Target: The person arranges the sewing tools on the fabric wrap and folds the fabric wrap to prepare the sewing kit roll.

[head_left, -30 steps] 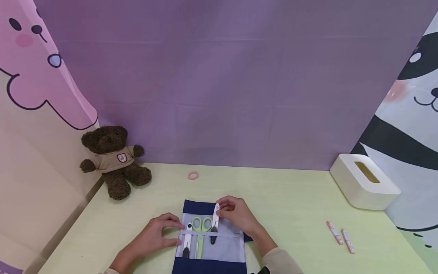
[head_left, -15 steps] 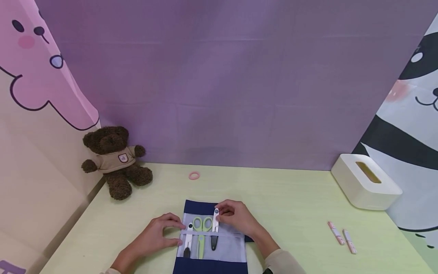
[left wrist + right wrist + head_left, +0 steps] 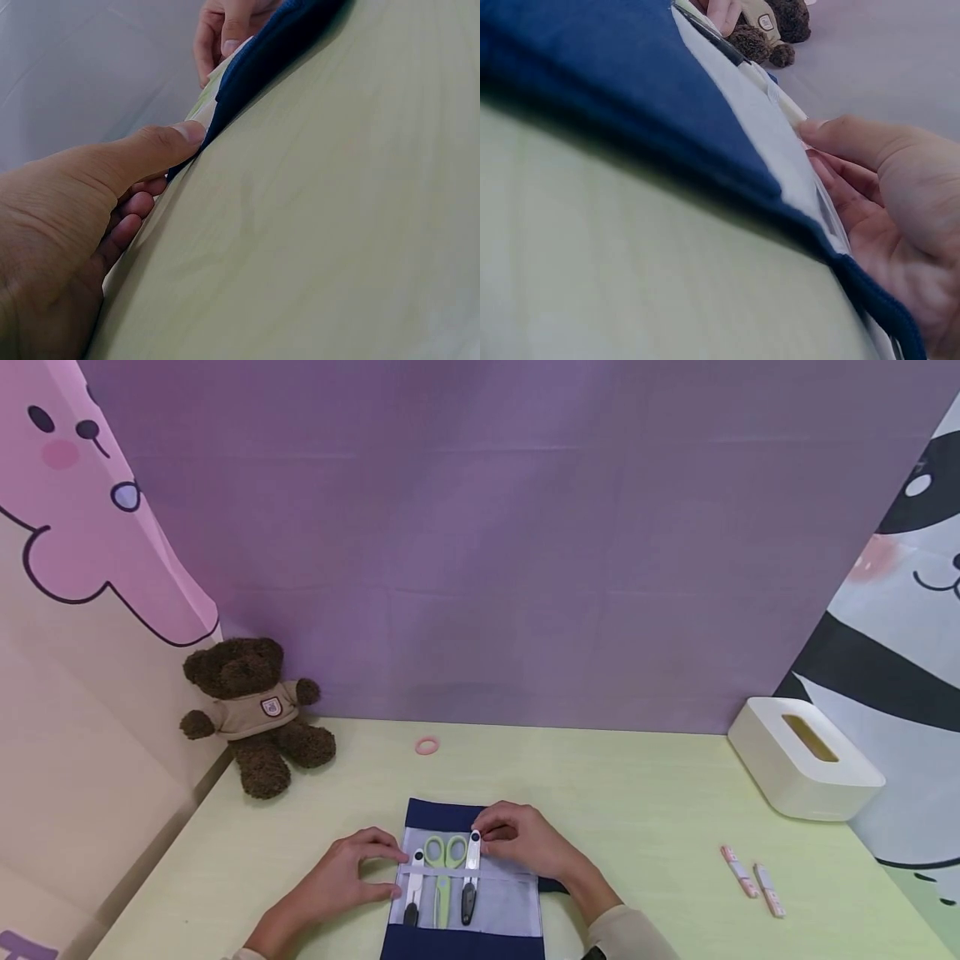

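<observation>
In the head view, a navy fabric case [image 3: 510, 903] is laid open on the pale table [image 3: 630, 793], its grey lining crossed by an elastic band [image 3: 517, 877]. Held under the band are a white-and-black tool [image 3: 415, 889] at the left, green scissors [image 3: 442, 895] beside it, and a second white-and-black tool [image 3: 470, 887] at the right. The upper, white end of that second tool is pinched by the right hand [image 3: 528, 837]. The case's left edge is touched by the left hand [image 3: 347, 866], with thumb and forefinger spread and nothing gripped. Farther back, a teddy bear [image 3: 258, 718] is seated at the left, a pink ring [image 3: 417, 746] lies behind the case, and a white tissue box [image 3: 795, 795] is placed at the right, with two pink-and-white sticks [image 3: 738, 871] nearer.

In the left wrist view, the left thumb is rested on the case's edge and the other fingers are loosely bent below it; the right hand's fingers are seen beyond.

In the right wrist view, a slim white end is held between the right thumb and fingers above the lining, partly hidden; the bear is seen behind.
</observation>
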`<state>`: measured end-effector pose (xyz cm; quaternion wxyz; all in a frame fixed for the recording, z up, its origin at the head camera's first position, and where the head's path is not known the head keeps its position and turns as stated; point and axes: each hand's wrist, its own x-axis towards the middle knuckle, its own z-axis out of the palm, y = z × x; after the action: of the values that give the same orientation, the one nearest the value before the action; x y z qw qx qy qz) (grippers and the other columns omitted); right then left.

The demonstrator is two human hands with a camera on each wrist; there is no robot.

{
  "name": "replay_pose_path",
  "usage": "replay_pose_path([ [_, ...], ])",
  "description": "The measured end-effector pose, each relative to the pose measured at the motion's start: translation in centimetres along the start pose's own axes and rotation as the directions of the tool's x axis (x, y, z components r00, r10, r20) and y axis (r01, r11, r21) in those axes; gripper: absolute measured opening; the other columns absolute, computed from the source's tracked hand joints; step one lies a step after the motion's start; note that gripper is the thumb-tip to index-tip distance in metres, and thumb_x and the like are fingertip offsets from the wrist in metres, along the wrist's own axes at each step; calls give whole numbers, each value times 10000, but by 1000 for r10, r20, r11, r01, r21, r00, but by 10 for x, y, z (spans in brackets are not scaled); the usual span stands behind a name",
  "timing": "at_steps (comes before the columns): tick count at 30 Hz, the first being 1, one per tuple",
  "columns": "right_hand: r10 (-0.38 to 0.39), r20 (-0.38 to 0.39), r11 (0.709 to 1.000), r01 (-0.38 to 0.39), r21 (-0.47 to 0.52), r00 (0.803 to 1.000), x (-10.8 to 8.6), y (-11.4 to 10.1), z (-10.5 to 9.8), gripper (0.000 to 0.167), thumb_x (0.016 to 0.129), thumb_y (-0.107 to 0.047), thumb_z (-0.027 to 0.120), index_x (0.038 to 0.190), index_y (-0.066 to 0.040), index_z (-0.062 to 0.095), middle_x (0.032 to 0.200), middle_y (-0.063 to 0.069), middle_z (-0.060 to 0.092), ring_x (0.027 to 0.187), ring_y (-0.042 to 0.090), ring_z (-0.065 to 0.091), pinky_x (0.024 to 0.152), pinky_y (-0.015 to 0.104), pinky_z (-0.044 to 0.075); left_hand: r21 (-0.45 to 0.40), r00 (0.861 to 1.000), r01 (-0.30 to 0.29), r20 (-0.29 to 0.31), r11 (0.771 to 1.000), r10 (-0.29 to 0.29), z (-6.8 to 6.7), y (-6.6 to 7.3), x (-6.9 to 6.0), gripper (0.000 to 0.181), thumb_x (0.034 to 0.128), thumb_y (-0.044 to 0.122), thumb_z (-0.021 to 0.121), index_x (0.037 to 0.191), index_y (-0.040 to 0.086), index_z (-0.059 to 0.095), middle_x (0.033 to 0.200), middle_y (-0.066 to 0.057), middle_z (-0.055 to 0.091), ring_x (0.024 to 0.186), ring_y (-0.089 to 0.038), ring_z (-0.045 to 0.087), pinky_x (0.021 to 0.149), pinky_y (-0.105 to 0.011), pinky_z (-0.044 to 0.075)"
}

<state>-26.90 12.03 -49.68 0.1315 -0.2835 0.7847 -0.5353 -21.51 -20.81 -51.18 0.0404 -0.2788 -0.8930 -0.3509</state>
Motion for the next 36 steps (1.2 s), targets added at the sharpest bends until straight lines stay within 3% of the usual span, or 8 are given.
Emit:
replay_pose_path([
  [16,-27,16,998,28,-56,1000,-3,-6,1,223,924,-69,756,1145,-43,757,1274,152,664,1150,309,667,985,374,570,0,1000,15,6,1000,-15,1,-1,0,310,825,394,865,1108,286,793,1145,114,673,1077,-78,619,964,-346,522],
  [27,-17,39,988,23,-152,999,-2,-2,1,205,904,-130,792,1108,-111,792,1267,64,660,1163,192,635,968,226,540,22,1000,-3,-15,1000,3,2,-2,0,305,821,380,870,1103,291,793,1137,124,672,1066,-73,623,952,-344,527],
  [36,-23,55,985,32,-167,998,-2,1,0,191,897,-143,798,1089,-139,798,1250,23,658,1178,184,606,991,221,518,16,1000,24,7,1000,-24,1,1,0,313,822,395,866,1106,287,793,1144,124,672,1085,-86,622,971,-358,525],
])
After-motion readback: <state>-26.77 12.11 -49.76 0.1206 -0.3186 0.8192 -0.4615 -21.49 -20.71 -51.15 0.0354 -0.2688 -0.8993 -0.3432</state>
